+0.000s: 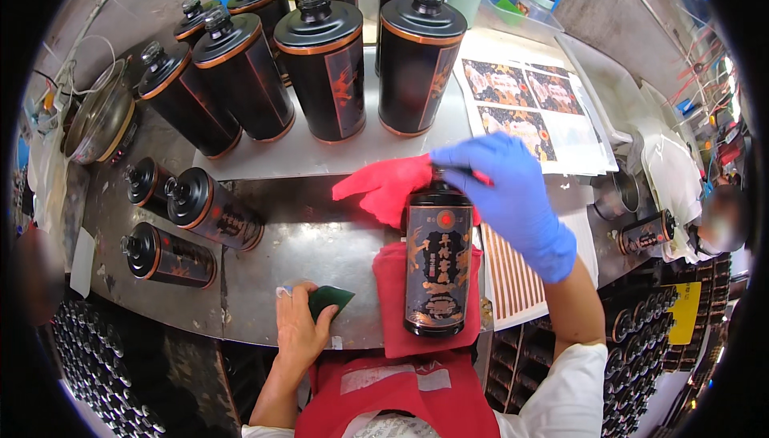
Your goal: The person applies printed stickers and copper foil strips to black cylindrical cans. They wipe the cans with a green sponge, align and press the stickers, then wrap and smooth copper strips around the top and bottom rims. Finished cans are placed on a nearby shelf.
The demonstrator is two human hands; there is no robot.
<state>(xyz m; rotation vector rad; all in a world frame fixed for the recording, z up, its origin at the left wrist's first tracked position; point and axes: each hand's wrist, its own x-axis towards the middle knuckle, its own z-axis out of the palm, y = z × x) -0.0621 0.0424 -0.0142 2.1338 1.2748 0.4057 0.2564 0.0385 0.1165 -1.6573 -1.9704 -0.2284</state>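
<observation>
At five o'clock from the centre of your view, a black cylindrical bottle with an ornate dark label [439, 270] rests on a folded red cloth [392, 302]. Your blue-gloved right hand [505, 181], at three o'clock, grips its neck beside a pinkish-red cloth [391, 187]. Your bare left hand [299, 326], at seven o'clock, pinches a flat dark-green piece [331, 299] over the grey metal table [308, 250].

Round metal pan [98, 121], yellow card [683, 318]
</observation>
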